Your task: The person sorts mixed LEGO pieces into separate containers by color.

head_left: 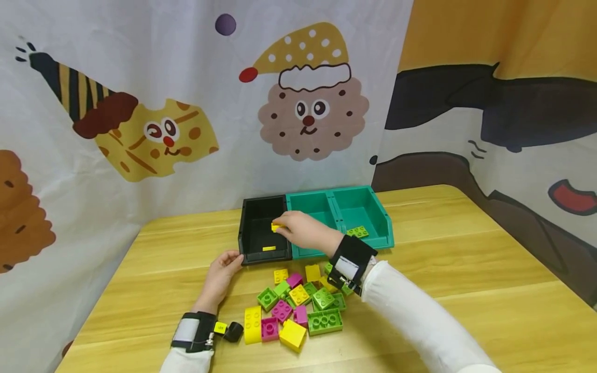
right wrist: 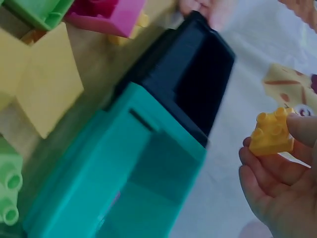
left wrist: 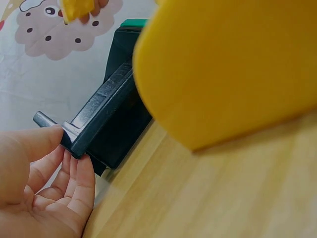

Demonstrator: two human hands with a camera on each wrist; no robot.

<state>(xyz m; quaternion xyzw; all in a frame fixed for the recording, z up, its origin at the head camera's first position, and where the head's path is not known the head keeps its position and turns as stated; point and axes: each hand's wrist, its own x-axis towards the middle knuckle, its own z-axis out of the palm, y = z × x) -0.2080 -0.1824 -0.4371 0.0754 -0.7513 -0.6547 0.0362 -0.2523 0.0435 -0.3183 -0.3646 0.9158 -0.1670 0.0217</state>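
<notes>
My right hand (head_left: 304, 230) pinches a small yellow toy brick (right wrist: 272, 133) between thumb and fingers, over the black bin (head_left: 248, 256) in the head view. The brick's studs show in the right wrist view. At the bin's front left corner, my left hand (head_left: 218, 280) grips the rim, thumb on top and fingers underneath, as the left wrist view shows. Inside the black bin lies another yellow piece (head_left: 269, 248). A light green brick (head_left: 357, 231) lies in the right teal bin (head_left: 385, 230), partly hidden by the right wrist.
A middle teal bin (head_left: 305, 253) stands between the black bin and the right one. In front of the bins is a loose pile of yellow, green and magenta bricks (head_left: 282, 311). A printed cloth (head_left: 224, 171) hangs behind the wooden table (head_left: 466, 269).
</notes>
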